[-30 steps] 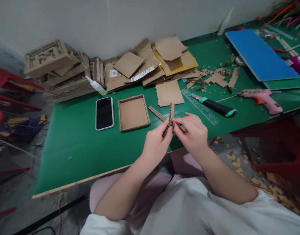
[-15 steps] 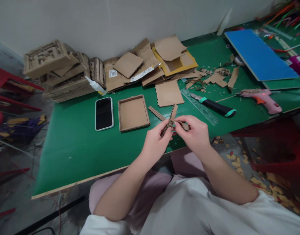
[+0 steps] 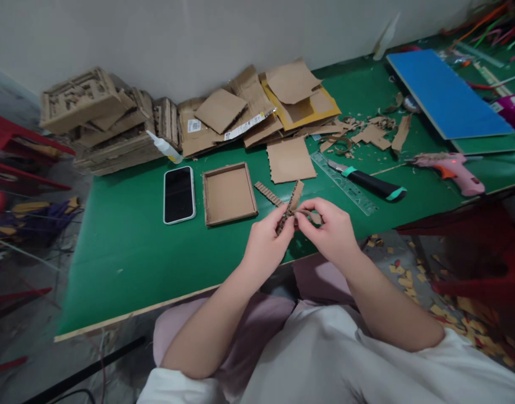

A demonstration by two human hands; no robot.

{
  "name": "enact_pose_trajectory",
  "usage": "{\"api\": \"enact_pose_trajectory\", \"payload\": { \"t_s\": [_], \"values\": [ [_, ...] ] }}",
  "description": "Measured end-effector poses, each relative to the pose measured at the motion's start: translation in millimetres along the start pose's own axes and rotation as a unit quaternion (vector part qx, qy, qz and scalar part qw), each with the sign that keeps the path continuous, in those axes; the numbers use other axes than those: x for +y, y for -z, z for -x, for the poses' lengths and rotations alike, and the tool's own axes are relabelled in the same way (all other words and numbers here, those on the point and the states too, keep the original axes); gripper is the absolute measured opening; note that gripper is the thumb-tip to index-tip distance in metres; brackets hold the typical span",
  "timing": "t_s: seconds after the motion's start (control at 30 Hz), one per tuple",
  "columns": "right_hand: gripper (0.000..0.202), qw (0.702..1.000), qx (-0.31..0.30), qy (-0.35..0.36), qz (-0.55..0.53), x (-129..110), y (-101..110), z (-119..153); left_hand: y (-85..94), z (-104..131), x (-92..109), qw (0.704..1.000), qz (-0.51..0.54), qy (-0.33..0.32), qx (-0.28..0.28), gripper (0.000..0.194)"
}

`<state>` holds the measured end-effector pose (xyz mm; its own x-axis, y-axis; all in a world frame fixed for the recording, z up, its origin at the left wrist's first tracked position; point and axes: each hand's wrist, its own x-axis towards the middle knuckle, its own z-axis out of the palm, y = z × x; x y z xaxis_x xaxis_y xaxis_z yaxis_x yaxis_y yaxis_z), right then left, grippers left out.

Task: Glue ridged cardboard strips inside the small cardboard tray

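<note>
Green table (image 3: pixel 156 264) in front of me, square cardboard tray (image 3: pixel 230 193) off to the left. My left hand (image 3: pixel 269 235) pinches a corrugated cardboard strip (image 3: pixel 298 192) near the table's near edge, with a loose ridged strip (image 3: pixel 268 193) just left of it. My right hand (image 3: pixel 331 224) is closed narrow, thumb and finger on a thin paper curl (image 3: pixel 315 217). A second ago the held strip pointed almost straight away; now it leans right and the curl loops out clearer, so I reckon the paper layer's coming loose bit by bit.
</note>
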<state>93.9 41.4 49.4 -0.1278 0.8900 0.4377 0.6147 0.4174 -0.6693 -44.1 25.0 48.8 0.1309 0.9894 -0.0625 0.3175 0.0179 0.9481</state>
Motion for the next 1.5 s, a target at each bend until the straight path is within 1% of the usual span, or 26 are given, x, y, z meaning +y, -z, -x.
{"api": "enact_pose_trajectory", "payload": {
  "t_s": [0.1, 0.17, 0.3, 0.4, 0.47, 0.63, 0.73, 0.87, 0.93, 1.03, 1.2, 1.33, 1.43, 1.5],
  "values": [
    [0.003, 0.998, 0.027, 0.046, 0.028, -0.7, -2.2, 2.2, 0.3, 3.5, 2.8, 0.99, -0.133, -0.034, 0.024, 0.038],
    [0.005, 0.997, 0.032, 0.062, 0.04, -0.7, -2.8, 3.5, 0.4, 4.9, 4.6, 0.982, -0.183, -0.04, 0.026, 0.039],
    [0.008, 0.998, 0.01, 0.06, 0.02, -0.1, -2.4, 5.9, 0.7, 5.6, 6.4, 0.979, -0.194, -0.051, 0.026, 0.039],
    [0.009, 0.999, 0.017, 0.043, 0.011, 0.5, -2.5, 7.0, 0.5, 6.3, 6.9, 0.977, -0.202, -0.066, 0.026, 0.04],
    [0.009, 0.999, 0.024, 0.036, 0.019, 0.2, -2.6, 6.9, -0.1, 7.1, 6.7, 0.971, -0.224, -0.074, 0.029, 0.04],
    [0.01, 0.998, 0.004, 0.026, 0.05, -1.5, -3.2, 5.4, -1.5, 7.5, 4.6, 0.963, -0.248, -0.095, 0.035, 0.041],
    [0.015, 0.997, 0.031, 0.035, 0.06, -0.1, -5.3, 7.0, -1.9, 6.7, 4.4, 0.967, -0.235, -0.088, 0.038, 0.041],
    [0.016, 0.989, 0.082, 0.098, 0.078, 3.5, -8.4, 9.3, -2.2, 5.9, 5.8, 0.975, -0.212, -0.062, 0.039, 0.042],
    [0.013, 0.987, 0.087, 0.106, 0.081, 4.1, -8.8, 8.8, -1.8, 5.7, 5.8, 0.977, -0.202, -0.052, 0.038, 0.043],
    [0.009, 0.989, 0.079, 0.096, 0.074, 3.3, -7.4, 6.5, -0.2, 5.2, 4.5, 0.984, -0.17, -0.041, 0.026, 0.042],
    [0.007, 0.995, 0.06, 0.075, 0.036, 3.3, -3.5, 3.5, 1.9, 4.1, 0.9, 0.995, -0.101, -0.024, -0.004, 0.043],
    [0.007, 0.998, 0.045, 0.04, 0.002, 3.8, -0.3, 1.7, 1.1, 3.4, -1.6, 0.999, -0.04, -0.022, -0.012, 0.039],
    [0.007, 0.999, 0.027, -0.025, -0.03, 2.5, 3.0, 0.2, 0.0, 2.1, -3.3, 1.0, 0.014, -0.014, -0.01, 0.038],
    [0.007, 0.995, 0.014, -0.073, -0.06, 1.4, 4.8, -0.6, -0.5, 1.2, -4.1, 0.998, 0.06, -0.003, -0.021, 0.038]
  ]
}}
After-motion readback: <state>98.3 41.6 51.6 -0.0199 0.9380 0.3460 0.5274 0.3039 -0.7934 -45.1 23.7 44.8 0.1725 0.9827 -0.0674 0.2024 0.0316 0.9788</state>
